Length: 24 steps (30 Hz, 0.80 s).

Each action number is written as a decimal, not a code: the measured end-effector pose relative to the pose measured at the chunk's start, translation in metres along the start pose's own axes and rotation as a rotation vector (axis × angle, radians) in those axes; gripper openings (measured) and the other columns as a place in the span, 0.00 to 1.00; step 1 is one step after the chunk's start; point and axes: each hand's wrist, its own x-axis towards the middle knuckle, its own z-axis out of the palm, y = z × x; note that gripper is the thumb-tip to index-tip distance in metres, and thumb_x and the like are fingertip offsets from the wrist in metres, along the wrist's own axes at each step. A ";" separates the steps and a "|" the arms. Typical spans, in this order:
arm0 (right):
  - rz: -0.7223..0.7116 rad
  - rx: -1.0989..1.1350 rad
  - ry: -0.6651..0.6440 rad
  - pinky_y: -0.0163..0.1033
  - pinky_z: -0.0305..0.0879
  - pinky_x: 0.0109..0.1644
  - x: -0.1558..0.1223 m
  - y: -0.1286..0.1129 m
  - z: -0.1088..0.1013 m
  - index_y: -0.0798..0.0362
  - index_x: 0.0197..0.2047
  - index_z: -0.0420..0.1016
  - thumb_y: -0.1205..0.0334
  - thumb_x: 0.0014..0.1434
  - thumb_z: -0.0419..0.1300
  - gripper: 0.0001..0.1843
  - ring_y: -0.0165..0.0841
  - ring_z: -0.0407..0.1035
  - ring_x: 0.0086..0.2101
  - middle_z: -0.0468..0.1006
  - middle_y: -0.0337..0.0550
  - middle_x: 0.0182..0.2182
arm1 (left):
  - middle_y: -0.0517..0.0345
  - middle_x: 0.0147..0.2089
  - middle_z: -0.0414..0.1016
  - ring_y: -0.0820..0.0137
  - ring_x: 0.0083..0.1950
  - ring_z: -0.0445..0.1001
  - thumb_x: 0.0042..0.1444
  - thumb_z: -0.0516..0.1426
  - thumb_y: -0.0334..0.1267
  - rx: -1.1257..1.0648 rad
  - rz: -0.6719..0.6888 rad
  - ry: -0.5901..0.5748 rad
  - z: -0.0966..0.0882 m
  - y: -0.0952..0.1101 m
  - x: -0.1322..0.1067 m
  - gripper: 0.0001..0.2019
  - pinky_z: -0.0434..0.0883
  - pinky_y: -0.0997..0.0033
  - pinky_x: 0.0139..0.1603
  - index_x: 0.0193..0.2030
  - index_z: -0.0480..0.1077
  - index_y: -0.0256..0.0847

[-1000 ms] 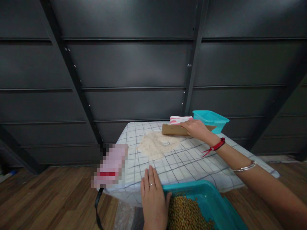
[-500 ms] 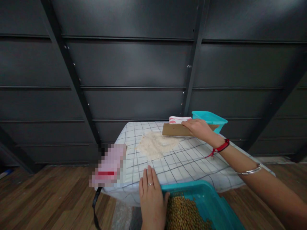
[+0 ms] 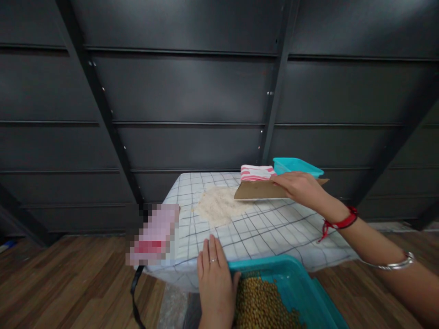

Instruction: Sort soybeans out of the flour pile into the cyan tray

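Observation:
My right hand (image 3: 302,186) is closed on the top edge of a flat brown cardboard piece (image 3: 259,189), which stands tilted at the right of a pale powder or grain patch (image 3: 219,205). The patch lies spread on a white checked tablecloth (image 3: 192,242). My left hand (image 3: 214,278) rests with fingers stretched out at the table's front edge, beside a teal tray (image 3: 298,274). Small round yellow-brown beans or seeds (image 3: 260,301) fill the left part of that tray. Its lower part is cut off by the frame.
Behind the cardboard lie a folded pink-and-white striped cloth (image 3: 255,172) and a turquoise container (image 3: 297,167). A blurred pink item (image 3: 157,228) with a black strap (image 3: 134,292) is at the table's left edge. A dark panelled wall (image 3: 188,91) stands behind.
My right hand has moved right and slightly toward me with the cardboard, which now leans more and shows more of the striped cloth. My left hand has barely shifted.

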 end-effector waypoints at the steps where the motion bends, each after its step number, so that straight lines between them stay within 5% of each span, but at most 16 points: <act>1: 0.002 -0.007 0.000 0.37 0.63 0.33 0.001 -0.001 0.002 0.54 0.40 0.71 0.73 0.52 0.50 0.14 0.32 0.70 0.31 0.77 0.44 0.32 | 0.39 0.57 0.64 0.53 0.58 0.61 0.42 0.55 0.31 0.007 0.000 0.002 0.000 0.000 0.000 0.29 0.65 0.51 0.53 0.54 0.59 0.26; 7: -0.037 0.004 -0.019 0.36 0.62 0.33 0.010 -0.014 0.012 0.53 0.42 0.71 0.73 0.53 0.51 0.15 0.31 0.70 0.31 0.77 0.43 0.32 | 0.38 0.57 0.64 0.53 0.59 0.59 0.43 0.55 0.31 0.021 0.012 -0.011 0.000 0.000 0.000 0.29 0.64 0.50 0.54 0.55 0.58 0.25; 24: -0.112 0.086 0.046 0.39 0.63 0.39 -0.017 -0.005 -0.021 0.52 0.43 0.71 0.75 0.57 0.43 0.19 0.32 0.69 0.36 0.76 0.44 0.33 | 0.39 0.59 0.61 0.54 0.60 0.57 0.47 0.52 0.35 0.022 0.053 -0.044 0.007 -0.007 -0.004 0.30 0.64 0.50 0.54 0.59 0.53 0.29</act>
